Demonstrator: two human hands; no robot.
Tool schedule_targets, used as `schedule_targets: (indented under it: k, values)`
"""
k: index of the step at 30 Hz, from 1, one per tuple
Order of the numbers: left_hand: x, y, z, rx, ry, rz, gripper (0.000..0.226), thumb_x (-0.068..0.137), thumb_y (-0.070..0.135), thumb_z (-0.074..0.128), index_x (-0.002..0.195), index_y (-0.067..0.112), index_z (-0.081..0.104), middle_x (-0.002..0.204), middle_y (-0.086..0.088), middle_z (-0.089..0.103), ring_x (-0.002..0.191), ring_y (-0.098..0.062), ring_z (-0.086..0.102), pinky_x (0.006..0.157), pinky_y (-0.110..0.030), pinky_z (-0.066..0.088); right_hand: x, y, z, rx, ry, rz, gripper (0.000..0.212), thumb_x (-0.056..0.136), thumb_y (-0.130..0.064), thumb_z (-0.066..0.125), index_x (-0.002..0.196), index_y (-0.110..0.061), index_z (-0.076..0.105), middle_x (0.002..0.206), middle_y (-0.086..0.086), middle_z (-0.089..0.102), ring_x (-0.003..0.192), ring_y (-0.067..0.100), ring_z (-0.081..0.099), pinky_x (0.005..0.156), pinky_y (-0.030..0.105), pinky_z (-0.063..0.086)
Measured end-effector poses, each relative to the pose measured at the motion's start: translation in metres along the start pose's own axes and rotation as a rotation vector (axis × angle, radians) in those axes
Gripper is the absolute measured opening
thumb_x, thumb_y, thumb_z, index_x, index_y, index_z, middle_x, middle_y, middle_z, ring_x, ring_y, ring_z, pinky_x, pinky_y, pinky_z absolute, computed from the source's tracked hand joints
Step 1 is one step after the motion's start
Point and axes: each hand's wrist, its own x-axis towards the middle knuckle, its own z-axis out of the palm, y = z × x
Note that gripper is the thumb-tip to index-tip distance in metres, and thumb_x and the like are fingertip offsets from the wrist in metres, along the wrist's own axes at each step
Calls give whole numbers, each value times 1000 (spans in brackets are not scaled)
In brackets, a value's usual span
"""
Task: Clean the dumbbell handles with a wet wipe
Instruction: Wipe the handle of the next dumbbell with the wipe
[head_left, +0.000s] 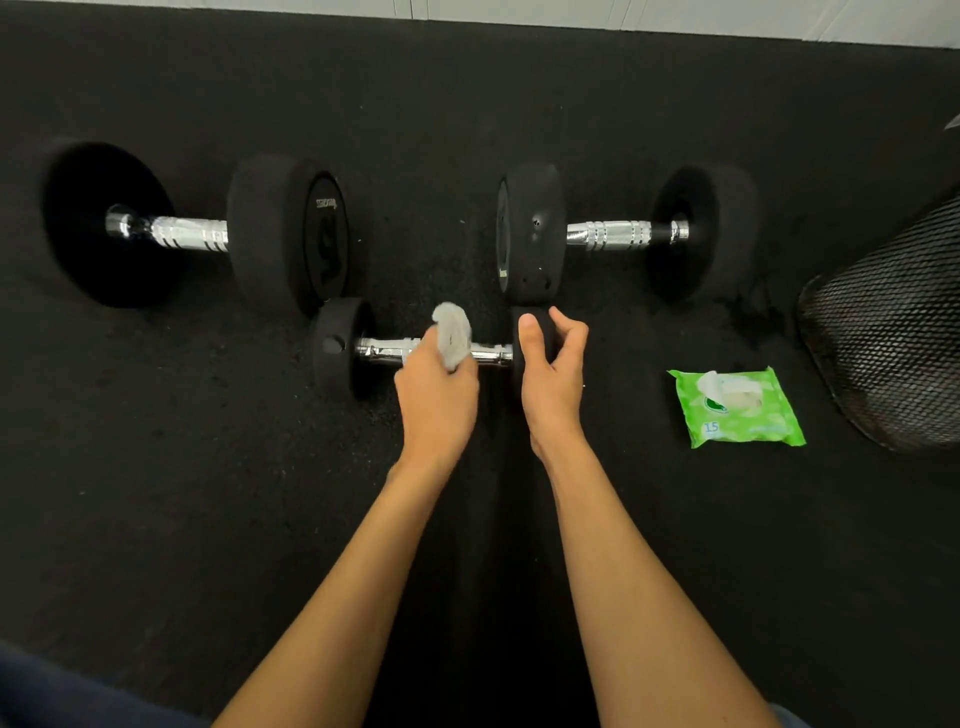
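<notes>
A small black dumbbell (340, 349) with a chrome handle (382, 349) lies on the black floor in front of me. My left hand (439, 395) holds a crumpled grey-white wet wipe (453, 335) pressed on the middle of that handle. My right hand (551, 371) grips the dumbbell's right weight head, thumb on its near face. Two larger dumbbells lie behind: one at the left (283, 234) with a chrome handle (179, 234), one at the right (535, 234) with a chrome handle (615, 235).
A green pack of wet wipes (740, 413), its flap open, lies on the floor to the right of my right hand. A black mesh bin (893, 332) lies at the far right. A white wall base (675, 18) runs along the top.
</notes>
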Motion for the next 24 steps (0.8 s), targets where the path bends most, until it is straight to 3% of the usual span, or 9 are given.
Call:
schedule_targets:
  k: [2, 3, 4, 6, 12, 19, 22, 24]
  values:
    - [11, -8, 4, 539, -138, 341, 48, 90, 13, 54, 135, 5, 40, 129, -15, 50, 123, -27, 47, 101, -40, 40, 0, 0, 0, 3, -1, 3, 45, 94, -40, 53, 134, -27, 40, 143, -1, 38, 125, 8, 36, 94, 24, 33]
    - [14, -13, 9, 780, -245, 437, 63, 91, 17, 53, 146, 6, 23, 149, -17, 31, 140, -30, 27, 114, -47, 24, 1, 0, 0, 1, -1, 3, 44, 94, -40, 53, 134, -27, 40, 143, -2, 39, 126, 9, 37, 94, 24, 33]
    - [14, -18, 13, 954, -312, 513, 70, 93, 21, 50, 150, 6, 12, 157, -16, 12, 146, -30, 10, 117, -51, 10, 2, 0, 0, -3, 1, 5, 44, 94, -40, 53, 134, -27, 40, 143, -2, 39, 127, 9, 37, 94, 24, 33]
    - [12, -29, 21, 1109, -367, 591, 73, 95, 26, 44, 151, 3, 2, 159, -17, -2, 147, -29, -4, 117, -51, 1, 2, 0, 1, -12, 8, 10, 44, 93, -40, 54, 133, -28, 40, 142, -2, 40, 125, 8, 37, 94, 25, 34]
    - [40, -22, 23, 1206, -454, 624, 89, 86, 44, 58, 149, 2, 11, 156, -14, 18, 147, -26, 11, 116, -53, -1, 4, -1, 2, -28, 20, 9, 43, 93, -41, 53, 132, -28, 41, 139, 0, 42, 124, 12, 42, 95, 27, 39]
    - [-1, -54, 17, 1068, -293, 684, 74, 91, 21, 47, 151, 3, 8, 159, -16, 3, 147, -28, 1, 116, -45, -2, 1, 0, 1, -21, 21, 0, 43, 93, -40, 53, 133, -27, 41, 140, -1, 42, 124, 10, 40, 96, 27, 37]
    - [6, -52, 14, 941, -266, 746, 55, 96, 24, 38, 146, 6, 29, 156, -14, 23, 146, -25, 18, 116, -45, 4, 2, 0, 1, -22, 12, 7, 43, 93, -42, 53, 132, -28, 41, 140, 0, 42, 127, 14, 41, 101, 32, 39]
    - [25, -39, 14, 863, -298, 727, 44, 98, 27, 28, 131, 8, 50, 142, -12, 48, 135, -24, 41, 117, -47, 12, 1, -1, 1, -20, 11, 3, 43, 94, -41, 53, 133, -27, 41, 141, 0, 41, 125, 10, 40, 96, 27, 37]
